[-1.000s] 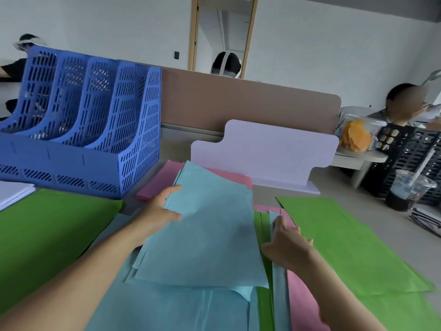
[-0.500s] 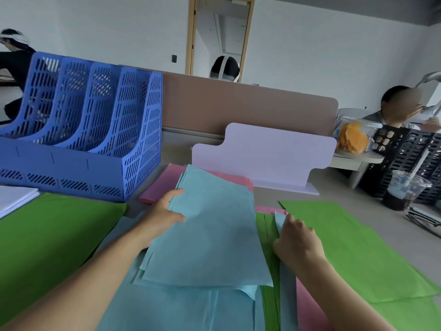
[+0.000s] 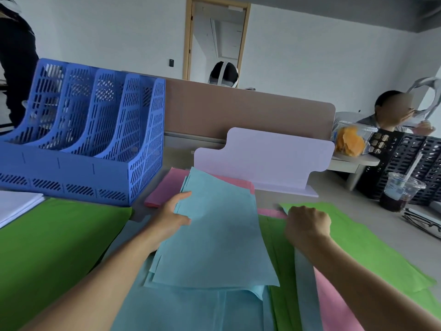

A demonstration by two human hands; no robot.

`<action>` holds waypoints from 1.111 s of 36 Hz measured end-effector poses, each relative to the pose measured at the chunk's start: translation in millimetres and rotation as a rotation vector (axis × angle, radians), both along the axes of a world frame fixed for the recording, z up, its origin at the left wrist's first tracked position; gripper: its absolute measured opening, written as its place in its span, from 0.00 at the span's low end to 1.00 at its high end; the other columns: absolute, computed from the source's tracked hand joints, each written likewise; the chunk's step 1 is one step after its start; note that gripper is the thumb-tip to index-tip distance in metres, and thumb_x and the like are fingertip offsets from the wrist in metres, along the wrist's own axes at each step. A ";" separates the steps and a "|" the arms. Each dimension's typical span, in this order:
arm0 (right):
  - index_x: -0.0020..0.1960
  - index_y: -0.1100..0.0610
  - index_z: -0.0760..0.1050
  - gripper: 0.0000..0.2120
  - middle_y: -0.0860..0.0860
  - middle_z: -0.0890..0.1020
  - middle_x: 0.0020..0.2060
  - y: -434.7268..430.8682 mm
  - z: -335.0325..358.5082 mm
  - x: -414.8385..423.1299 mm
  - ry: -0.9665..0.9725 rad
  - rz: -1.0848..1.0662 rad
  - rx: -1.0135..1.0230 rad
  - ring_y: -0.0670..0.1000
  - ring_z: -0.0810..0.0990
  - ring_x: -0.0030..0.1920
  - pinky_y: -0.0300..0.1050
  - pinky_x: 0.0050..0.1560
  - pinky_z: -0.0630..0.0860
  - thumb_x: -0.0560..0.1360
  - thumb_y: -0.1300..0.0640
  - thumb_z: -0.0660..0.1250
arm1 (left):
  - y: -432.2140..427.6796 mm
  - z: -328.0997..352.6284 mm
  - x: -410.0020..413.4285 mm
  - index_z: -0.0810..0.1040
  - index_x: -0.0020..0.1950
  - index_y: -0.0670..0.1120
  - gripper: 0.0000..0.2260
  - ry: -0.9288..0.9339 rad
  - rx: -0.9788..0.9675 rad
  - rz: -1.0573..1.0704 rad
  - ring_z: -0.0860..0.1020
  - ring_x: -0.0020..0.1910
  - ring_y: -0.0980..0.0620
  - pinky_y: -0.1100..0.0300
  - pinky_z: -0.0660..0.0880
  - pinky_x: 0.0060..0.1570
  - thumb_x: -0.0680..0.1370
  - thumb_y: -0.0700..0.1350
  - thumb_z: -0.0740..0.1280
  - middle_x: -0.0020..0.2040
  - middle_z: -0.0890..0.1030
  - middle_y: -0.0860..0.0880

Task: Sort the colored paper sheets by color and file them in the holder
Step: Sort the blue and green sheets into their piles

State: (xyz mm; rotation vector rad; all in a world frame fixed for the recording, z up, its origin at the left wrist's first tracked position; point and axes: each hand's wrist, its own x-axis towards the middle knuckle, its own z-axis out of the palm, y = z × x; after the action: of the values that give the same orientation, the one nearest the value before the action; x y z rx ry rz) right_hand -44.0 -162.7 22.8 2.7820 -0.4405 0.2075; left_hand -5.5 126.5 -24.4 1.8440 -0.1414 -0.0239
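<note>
Currently gripping the light-blue stack (image 3: pixel 214 235) at frame centre with the left hand (image 3: pixel 173 219), thumb on top. Seemingly pinching the edge of a blue sheet (image 3: pixel 305 283) with the curled right hand (image 3: pixel 307 226), centre right. Holder (image 3: pixel 95 144) upper left, well apart.

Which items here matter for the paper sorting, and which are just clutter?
Job:
blue holder
blue stack, gripped by left hand
loose blue sheet, pinched by right hand
green sheets
pink sheets

Lying about:
lavender stand
drink cup
snack bag
black crate
</note>
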 end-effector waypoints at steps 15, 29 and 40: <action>0.42 0.55 0.71 0.06 0.50 0.77 0.43 -21.8 77.5 3.4 0.110 -0.046 0.131 0.54 0.77 0.45 0.42 0.43 0.71 0.70 0.53 0.62 | -0.4 0.7 -0.9 0.79 0.62 0.54 0.20 -0.022 0.074 -0.023 0.70 0.61 0.60 0.75 0.64 0.42 0.75 0.35 0.67 0.67 0.74 0.55; 0.36 0.61 0.68 0.08 0.56 0.67 0.25 5.9 50.0 39.0 0.052 -0.009 0.930 0.51 0.66 0.23 0.34 0.25 0.62 0.74 0.62 0.59 | 1.0 1.8 -2.6 0.80 0.60 0.56 0.19 0.004 0.102 -0.028 0.70 0.63 0.59 0.66 0.66 0.55 0.75 0.35 0.67 0.64 0.76 0.56; 0.40 0.59 0.72 0.11 0.53 0.75 0.38 122.2 41.6 84.1 -0.155 0.186 1.089 0.57 0.73 0.41 0.42 0.41 0.67 0.75 0.52 0.60 | -3.7 16.5 -9.9 0.87 0.40 0.50 0.21 0.088 0.049 0.021 0.73 0.61 0.57 0.61 0.63 0.57 0.75 0.64 0.64 0.63 0.75 0.57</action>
State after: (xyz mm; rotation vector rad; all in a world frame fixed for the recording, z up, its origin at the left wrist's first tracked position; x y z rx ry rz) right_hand 40.1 -40.4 64.4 3.9034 -0.4007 0.2870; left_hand -15.5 122.8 -7.8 1.8895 -0.0603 -0.0944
